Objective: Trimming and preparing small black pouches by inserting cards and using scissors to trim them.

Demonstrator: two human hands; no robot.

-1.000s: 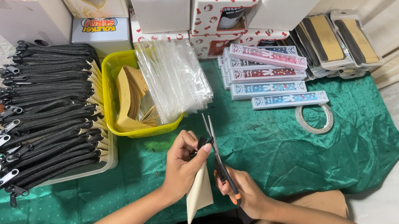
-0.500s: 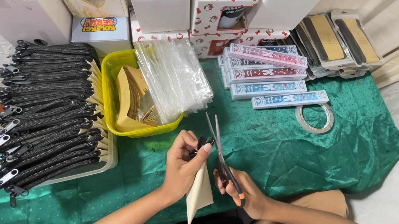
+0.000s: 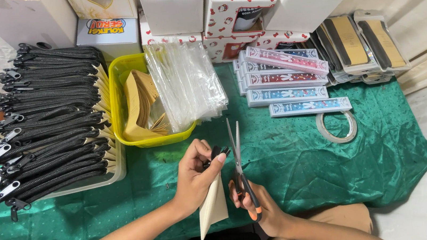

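Note:
My left hand (image 3: pixel 197 176) pinches a cream card (image 3: pixel 213 208) with a black zipper end (image 3: pixel 216 154) at its top, held upright over the green tablecloth (image 3: pixel 304 163). My right hand (image 3: pixel 258 205) grips orange-and-black-handled scissors (image 3: pixel 239 161), blades pointing up and slightly apart, right beside the zipper end. Both hands are close to the table's front edge.
A tray of black zippers on cards (image 3: pixel 47 123) fills the left. A yellow tub (image 3: pixel 117 101) holds brown cards, with clear bags (image 3: pixel 185 83) lying over its rim. Long printed packs (image 3: pixel 287 82), a tape roll (image 3: pixel 336 126), blister packs (image 3: pixel 360 44) and white boxes (image 3: pixel 173 4) stand behind.
The scissor blades have closed a little and shifted slightly toward the zipper end. My left hand keeps holding the card in the same place.

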